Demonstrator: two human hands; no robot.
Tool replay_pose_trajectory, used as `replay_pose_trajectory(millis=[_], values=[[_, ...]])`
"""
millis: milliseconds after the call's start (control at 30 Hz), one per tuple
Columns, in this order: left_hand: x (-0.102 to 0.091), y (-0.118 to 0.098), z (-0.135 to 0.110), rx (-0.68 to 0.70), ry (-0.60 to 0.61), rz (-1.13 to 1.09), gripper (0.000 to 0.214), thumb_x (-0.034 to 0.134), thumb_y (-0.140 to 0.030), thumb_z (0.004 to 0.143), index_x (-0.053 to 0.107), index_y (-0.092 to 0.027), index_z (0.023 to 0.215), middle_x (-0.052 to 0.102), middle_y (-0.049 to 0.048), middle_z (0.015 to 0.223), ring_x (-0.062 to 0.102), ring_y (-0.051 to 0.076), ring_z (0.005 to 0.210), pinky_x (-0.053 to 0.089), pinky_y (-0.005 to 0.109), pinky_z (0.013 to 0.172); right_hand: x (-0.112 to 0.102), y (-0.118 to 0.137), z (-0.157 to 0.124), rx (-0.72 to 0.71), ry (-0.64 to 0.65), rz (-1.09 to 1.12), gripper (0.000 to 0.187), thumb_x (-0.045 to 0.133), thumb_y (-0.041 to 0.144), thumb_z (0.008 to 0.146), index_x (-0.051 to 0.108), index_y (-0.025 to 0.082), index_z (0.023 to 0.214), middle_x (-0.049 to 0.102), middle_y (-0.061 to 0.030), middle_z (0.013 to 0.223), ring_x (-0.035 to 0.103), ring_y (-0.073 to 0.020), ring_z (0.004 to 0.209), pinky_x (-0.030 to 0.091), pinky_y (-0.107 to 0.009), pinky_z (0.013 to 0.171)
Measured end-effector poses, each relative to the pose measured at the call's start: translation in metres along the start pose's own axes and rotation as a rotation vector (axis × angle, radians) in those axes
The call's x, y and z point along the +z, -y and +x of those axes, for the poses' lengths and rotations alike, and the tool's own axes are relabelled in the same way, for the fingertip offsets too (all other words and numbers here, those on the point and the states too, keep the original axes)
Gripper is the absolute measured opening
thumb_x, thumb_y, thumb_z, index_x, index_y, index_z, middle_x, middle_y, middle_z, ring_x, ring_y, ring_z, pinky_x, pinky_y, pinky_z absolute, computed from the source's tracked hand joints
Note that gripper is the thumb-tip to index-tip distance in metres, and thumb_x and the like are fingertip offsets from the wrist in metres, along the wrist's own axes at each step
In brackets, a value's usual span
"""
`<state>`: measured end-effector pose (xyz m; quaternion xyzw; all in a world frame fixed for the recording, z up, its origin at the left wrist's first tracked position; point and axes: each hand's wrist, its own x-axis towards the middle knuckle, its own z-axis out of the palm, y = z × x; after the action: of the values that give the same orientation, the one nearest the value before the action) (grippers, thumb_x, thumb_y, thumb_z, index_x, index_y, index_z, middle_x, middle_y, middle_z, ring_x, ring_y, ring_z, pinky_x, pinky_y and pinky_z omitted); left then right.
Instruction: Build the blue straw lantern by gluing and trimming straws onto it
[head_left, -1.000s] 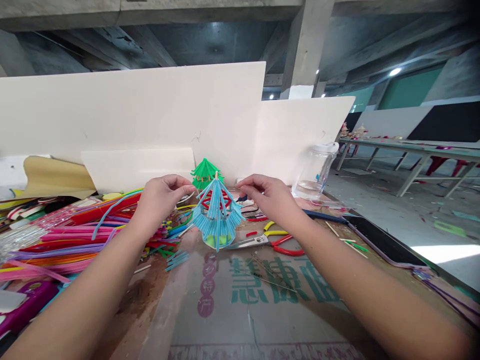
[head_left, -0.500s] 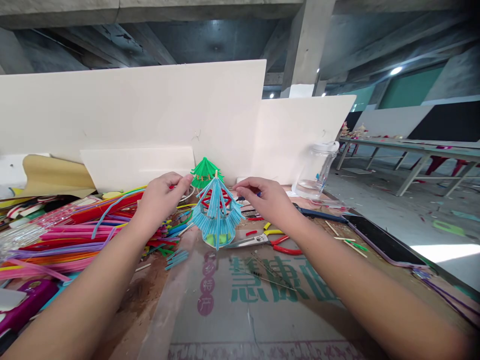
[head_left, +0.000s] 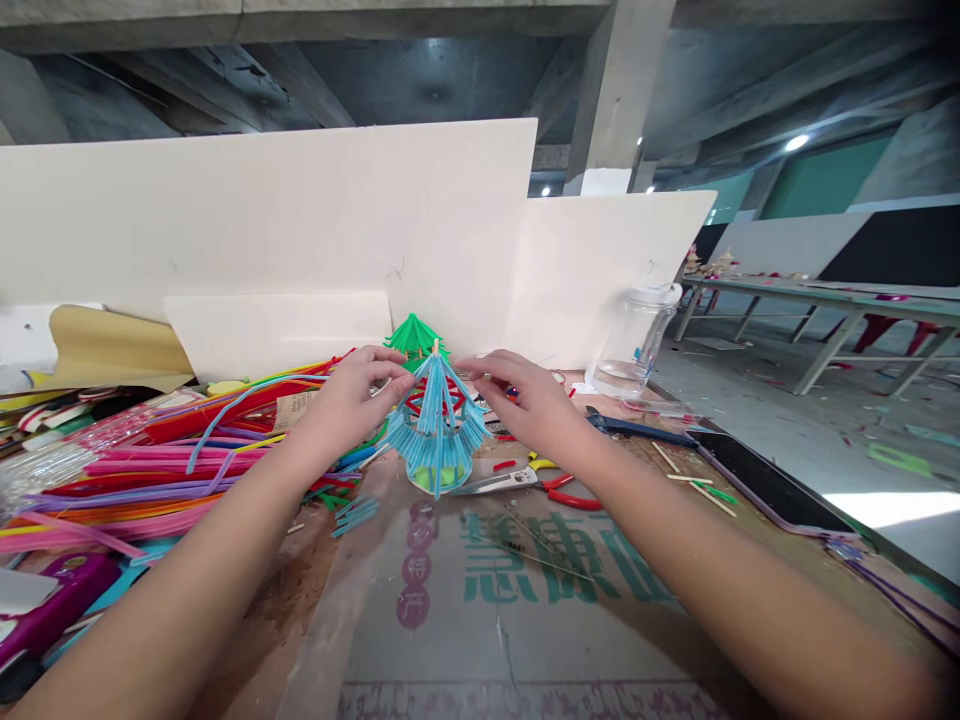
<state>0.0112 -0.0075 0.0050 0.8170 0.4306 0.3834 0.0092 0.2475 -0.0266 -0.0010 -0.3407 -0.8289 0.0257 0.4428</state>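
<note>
Head view: the blue roofed model (head_left: 437, 425) sits at 7 o'clock from centre, hemmed by red-handled cutters (head_left: 529, 481) just beside its base at 4 o'clock and coloured strips (head_left: 157, 466) at 9, with most room at 6 across the printed sheet (head_left: 450, 650). It stands upright, long axis vertical, peak toward 12. Left hand (head_left: 367, 392) at 10 and right hand (head_left: 526, 398) at 2 are apart, fingers parted; fingertip contact cannot be told.
</note>
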Motion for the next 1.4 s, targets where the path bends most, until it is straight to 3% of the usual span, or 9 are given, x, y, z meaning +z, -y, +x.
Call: replay_pose_trajectory(millis=[100,267,467,733,833,1000,1100,1200,1400], values=[[0.005,-0.005,-0.002,0.045,0.072,0.029,0.036,0.042,-0.042,0.093,0.072,-0.023,0.099,0.057,0.0055,0.127,0.049,0.022,0.123,0.037,0.039,0.107,0.003,-0.001,-0.001,-0.059,0.032,-0.035,0.038,0.045,0.014,0.091,0.060,0.019,0.125,0.061,-0.0094,0.109,0.059,-0.0163,0.093,0.047,-0.032,0.084],[0.015,-0.011,-0.002,0.070,0.126,-0.019,0.036,0.039,-0.038,0.095,0.072,-0.023,0.103,0.054,0.0066,0.133,0.047,0.022,0.127,0.036,0.042,0.109,0.006,-0.003,-0.002,-0.087,0.034,-0.078,0.038,0.043,0.014,0.092,0.060,0.022,0.126,0.059,-0.0093,0.111,0.059,-0.0172,0.094,0.047,-0.033,0.084],[0.018,-0.011,-0.004,0.024,0.056,-0.049,0.032,0.046,-0.038,0.091,0.071,-0.021,0.103,0.056,0.0083,0.131,0.049,0.023,0.125,0.040,0.041,0.106,0.008,-0.002,-0.004,-0.128,0.063,-0.139,0.035,0.041,0.017,0.094,0.060,0.019,0.125,0.058,-0.0106,0.111,0.058,-0.0183,0.093,0.048,-0.033,0.080],[0.015,-0.014,-0.006,0.047,0.070,-0.040,0.029,0.049,-0.041,0.091,0.071,-0.023,0.098,0.058,0.0063,0.128,0.050,0.023,0.125,0.042,0.038,0.104,0.008,0.002,-0.005,-0.134,0.087,-0.142,0.036,0.041,0.015,0.093,0.060,0.019,0.124,0.059,-0.0107,0.113,0.058,-0.0180,0.094,0.048,-0.034,0.081],[0.013,-0.014,-0.005,0.056,0.079,-0.038,0.029,0.048,-0.040,0.091,0.072,-0.025,0.097,0.058,0.0046,0.129,0.051,0.021,0.123,0.041,0.037,0.104,0.007,0.001,-0.004,-0.082,0.052,-0.066,0.034,0.043,0.016,0.093,0.061,0.021,0.121,0.062,-0.0080,0.107,0.059,-0.0166,0.090,0.048,-0.032,0.079],[0.004,-0.018,-0.006,0.028,0.111,-0.007,0.034,0.046,-0.045,0.091,0.074,-0.026,0.090,0.059,0.0003,0.129,0.053,0.022,0.121,0.043,0.033,0.102,0.008,-0.005,-0.003,0.156,-0.072,0.094,0.026,0.052,0.027,0.090,0.062,0.020,0.114,0.067,-0.0050,0.098,0.062,-0.0150,0.085,0.049,-0.029,0.074],[0.001,-0.019,-0.005,0.045,0.136,-0.041,0.035,0.048,-0.048,0.090,0.075,-0.026,0.086,0.059,0.0003,0.132,0.053,0.022,0.123,0.043,0.033,0.101,0.010,-0.005,-0.001,0.174,0.013,0.142,0.030,0.052,0.027,0.090,0.061,0.021,0.118,0.066,-0.0061,0.111,0.061,-0.0150,0.090,0.048,-0.029,0.077],[0.000,-0.019,-0.005,0.094,0.142,-0.083,0.035,0.050,-0.048,0.089,0.075,-0.025,0.083,0.061,0.0007,0.129,0.052,0.022,0.124,0.042,0.033,0.103,0.012,-0.003,0.000,0.215,0.125,0.172,0.031,0.051,0.027,0.091,0.061,0.019,0.118,0.068,-0.0051,0.103,0.061,-0.0137,0.080,0.047,-0.029,0.071],[0.000,-0.029,-0.009,0.091,-0.015,0.092,0.034,0.054,-0.050,0.086,0.075,-0.024,0.086,0.069,0.0044,0.113,0.059,0.023,0.112,0.042,0.038,0.102,0.017,0.005,-0.001,0.233,0.086,0.195,0.024,0.056,0.026,0.087,0.063,0.018,0.109,0.068,-0.0023,0.095,0.056,-0.0113,0.070,0.045,-0.026,0.065]])
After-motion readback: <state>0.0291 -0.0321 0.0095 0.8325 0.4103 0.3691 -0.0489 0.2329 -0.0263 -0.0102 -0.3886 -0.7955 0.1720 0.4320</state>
